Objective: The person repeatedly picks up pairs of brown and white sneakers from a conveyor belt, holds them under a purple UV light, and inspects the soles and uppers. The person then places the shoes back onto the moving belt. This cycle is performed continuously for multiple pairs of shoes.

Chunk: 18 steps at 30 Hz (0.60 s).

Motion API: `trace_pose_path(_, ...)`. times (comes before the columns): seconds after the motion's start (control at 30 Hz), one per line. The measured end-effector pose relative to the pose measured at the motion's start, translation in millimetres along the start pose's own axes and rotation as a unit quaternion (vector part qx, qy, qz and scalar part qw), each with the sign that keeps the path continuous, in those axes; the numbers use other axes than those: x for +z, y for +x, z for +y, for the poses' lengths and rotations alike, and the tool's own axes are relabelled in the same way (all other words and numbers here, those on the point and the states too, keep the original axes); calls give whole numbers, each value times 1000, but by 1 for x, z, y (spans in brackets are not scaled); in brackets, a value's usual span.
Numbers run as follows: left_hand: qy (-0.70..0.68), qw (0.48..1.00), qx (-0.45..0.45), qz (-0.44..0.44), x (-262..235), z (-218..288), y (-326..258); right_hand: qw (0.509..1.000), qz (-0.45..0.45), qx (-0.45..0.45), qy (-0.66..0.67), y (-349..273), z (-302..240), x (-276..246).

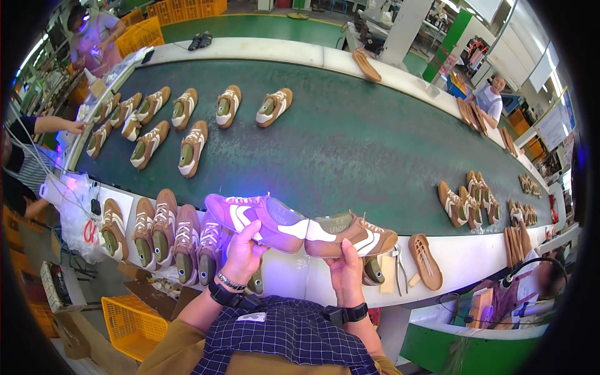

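My left hand (pixel 242 255) is closed on a brown sneaker (pixel 262 224) with white stripes, its toe pointing left and tinted purple by light. A matching sneaker (pixel 370 240), toe to the right, sits in the grip of my right hand (pixel 345 273). The two heels meet, or nearly so, in front of me at the near edge of the green conveyor belt (pixel 312 156). Green shoe lasts (pixel 284 212) fill both shoes. Below them, partly covered by my hands, more lasted shoes stand on the white ledge.
Several sneakers (pixel 165 228) line the ledge at left. Pincers (pixel 400 269) and a tan sole (pixel 426 261) lie at right. More shoes (pixel 228 106) ride on the belt. A yellow crate (pixel 134 325) is below left. Co-workers' arms (pixel 59 125) reach in at left.
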<state>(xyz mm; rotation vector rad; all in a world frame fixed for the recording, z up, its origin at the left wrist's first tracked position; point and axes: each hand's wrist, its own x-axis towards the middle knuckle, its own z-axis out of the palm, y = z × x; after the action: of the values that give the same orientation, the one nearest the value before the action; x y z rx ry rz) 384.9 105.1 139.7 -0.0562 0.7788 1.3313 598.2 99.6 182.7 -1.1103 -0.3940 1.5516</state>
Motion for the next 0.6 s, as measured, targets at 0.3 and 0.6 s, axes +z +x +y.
trace_pose_path(0.3, 11, 1000, -21, -1, -5, 2, -1, 1000, -6, 17, -15, 1, -1, -8)
trace_pose_path(0.6, -62, 986, -56, -141, 1, 13, -10, 990, -94, 36, 100, 0, -1, -24)
